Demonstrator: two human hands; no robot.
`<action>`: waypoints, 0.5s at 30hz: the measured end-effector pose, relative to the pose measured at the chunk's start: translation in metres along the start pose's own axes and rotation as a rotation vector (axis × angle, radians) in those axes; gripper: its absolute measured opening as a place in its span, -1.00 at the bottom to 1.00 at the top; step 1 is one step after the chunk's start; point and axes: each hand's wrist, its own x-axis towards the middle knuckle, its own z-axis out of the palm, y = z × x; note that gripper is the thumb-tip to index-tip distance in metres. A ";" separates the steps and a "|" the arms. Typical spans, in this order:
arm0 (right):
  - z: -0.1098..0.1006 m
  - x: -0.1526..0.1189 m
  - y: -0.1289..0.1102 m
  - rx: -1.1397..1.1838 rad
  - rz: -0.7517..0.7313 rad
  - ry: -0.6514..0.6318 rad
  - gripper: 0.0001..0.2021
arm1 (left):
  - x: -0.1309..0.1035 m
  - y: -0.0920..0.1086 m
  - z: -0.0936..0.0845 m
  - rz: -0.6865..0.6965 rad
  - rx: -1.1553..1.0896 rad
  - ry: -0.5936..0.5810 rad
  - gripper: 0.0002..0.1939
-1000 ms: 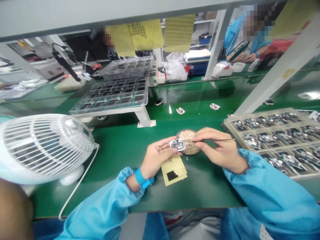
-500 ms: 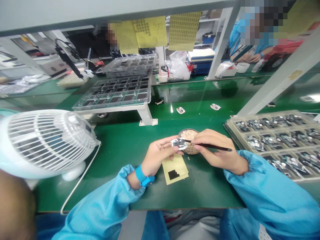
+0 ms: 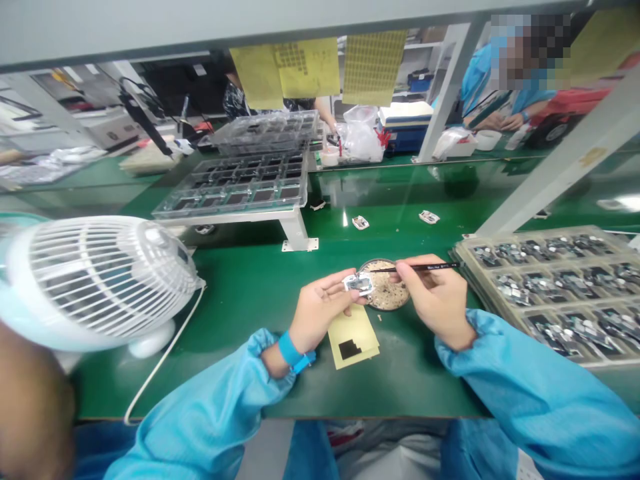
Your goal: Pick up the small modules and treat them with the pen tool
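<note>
Immediately right of the grip of the left hand (image 3: 323, 307), bench space is occupied by the round dish (image 3: 387, 293); the space above it is crossed by the slim black tool (image 3: 435, 267) held in the right hand (image 3: 437, 297). Below the grip, toward the body, yellow paper (image 3: 357, 327) is laid. Further right, passage is obstructed by the stacked trays (image 3: 491, 285); beyond-left, by the stand leg (image 3: 296, 230); far left, by the fan (image 3: 105, 280). Free passage is provided across the green bench (image 3: 413, 377) between the yellow paper and the right sleeve (image 3: 520, 380).
</note>
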 end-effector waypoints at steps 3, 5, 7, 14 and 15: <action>-0.002 0.005 0.002 0.154 -0.085 0.036 -0.78 | -0.001 -0.003 0.001 0.048 0.093 0.023 -0.44; -0.005 0.006 0.003 0.120 -0.091 -0.053 -0.74 | -0.004 -0.002 0.003 0.075 0.126 0.030 -0.45; -0.006 0.004 0.003 0.027 -0.011 -0.212 -0.79 | -0.007 -0.001 0.005 0.109 0.129 0.016 -0.47; 0.008 -0.007 -0.001 0.246 0.232 -0.482 -0.64 | -0.013 -0.001 0.011 0.162 0.090 -0.028 -0.48; 0.010 -0.007 -0.001 0.277 0.254 -0.484 -0.67 | -0.013 -0.002 0.012 0.167 0.082 -0.028 -0.49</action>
